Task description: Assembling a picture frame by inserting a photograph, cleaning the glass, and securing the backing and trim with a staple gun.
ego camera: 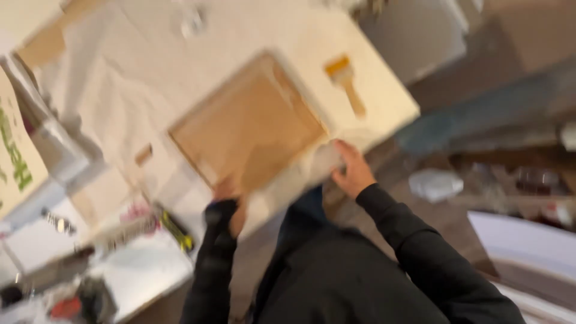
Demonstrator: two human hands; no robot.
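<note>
**Both hands at the near edge of a framed wooden panel, in a blurred and tilted view**

At the far left, a pale board with green lettering [15, 153] is cut off by the picture's edge, and only part of it can be made out. Below it, a cluttered white surface [144, 270] is seen, on which a yellow-and-black tool [175, 229] lies; the small dark and red items near the bottom left corner are too smeared to be identified.

The left hand [231, 201] is placed at the near edge of the wooden panel [249, 123], just left of the panel's near corner. Its fingers are blurred and partly hidden by the black sleeve, so it cannot be told whether the panel's edge is gripped or only touched.

The panel, brown inside a pale frame, lies flat on the cloth-covered table [126, 72], near the table's front edge and roughly at the middle of the view.

The right hand [351, 171] is set at the panel's right near corner, with fingers curled around the pale frame edge, holding it. Beyond it, a paintbrush [347, 81] with a yellow ferrule and wooden handle rests on the table, apart from the panel.

To the right, the floor and a crumpled white object [435, 183] are shown, all out of focus.
</note>
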